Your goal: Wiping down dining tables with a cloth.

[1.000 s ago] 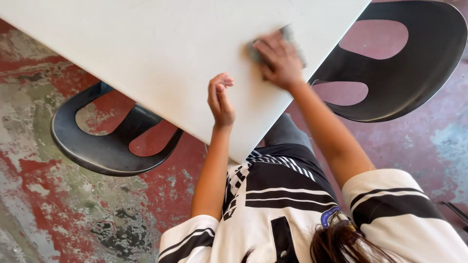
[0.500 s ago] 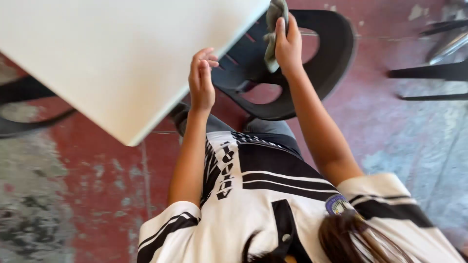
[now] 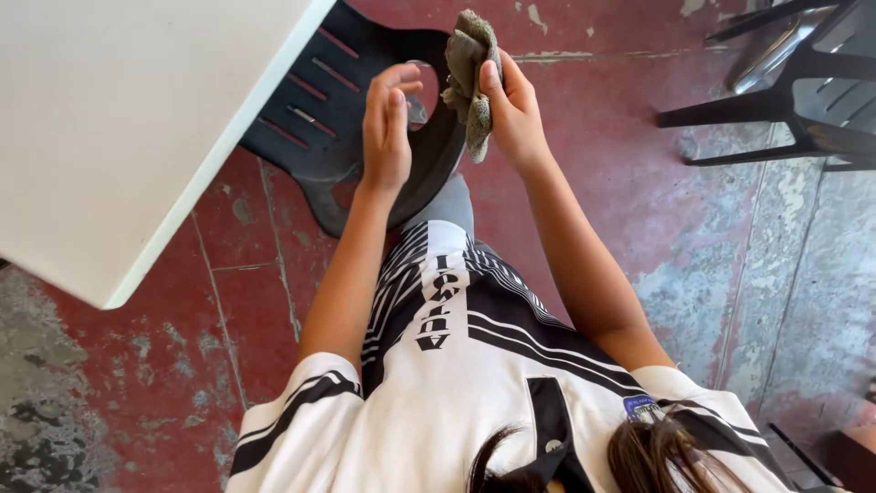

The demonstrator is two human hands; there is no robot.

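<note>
While the right hand pinches the bunched rag, left hand spread beside it, a loose grip might drop it onto the floor.

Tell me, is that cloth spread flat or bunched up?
Bunched up: the grey-green cloth hangs crumpled in folds from the right hand, above the black chair.
</note>
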